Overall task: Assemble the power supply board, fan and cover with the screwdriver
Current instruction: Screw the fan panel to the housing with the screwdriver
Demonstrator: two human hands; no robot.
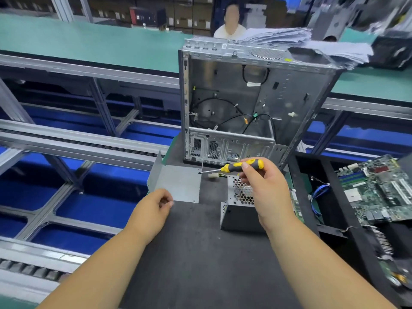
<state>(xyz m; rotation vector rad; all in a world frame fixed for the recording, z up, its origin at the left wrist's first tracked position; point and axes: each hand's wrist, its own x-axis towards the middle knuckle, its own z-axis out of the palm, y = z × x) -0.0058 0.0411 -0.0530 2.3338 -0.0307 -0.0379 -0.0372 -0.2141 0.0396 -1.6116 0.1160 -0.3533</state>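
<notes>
Holding the yellow-and-black screwdriver [239, 166] by its handle, the right hand [265, 188] has its fingers clamped on the grip, tip pointing left toward the far right corner of the loose metal cover [178, 182]. The left hand [153, 210] pinches the near edge of that cover, fingers curled onto the sheet. The cover lies flat on the dark table [200, 253], apart from the power supply housing [239, 206], which sits just right of it, under the right hand, its perforated side up. A white connector [213, 175] on yellow wires lies between them.

Judging from this, assembly is early: the cover is not yet on the housing, and no fan can be made out. Whether the board sits inside cannot be told. Fitting and screwing remain.

Beyond, an open computer case [245, 103] stands upright with loose cables inside and stacked papers [301, 41] on top. A motherboard [376, 188] lies in the black tray [312, 197] at right. The case stands close behind the work area, limiting room at the far side.
</notes>
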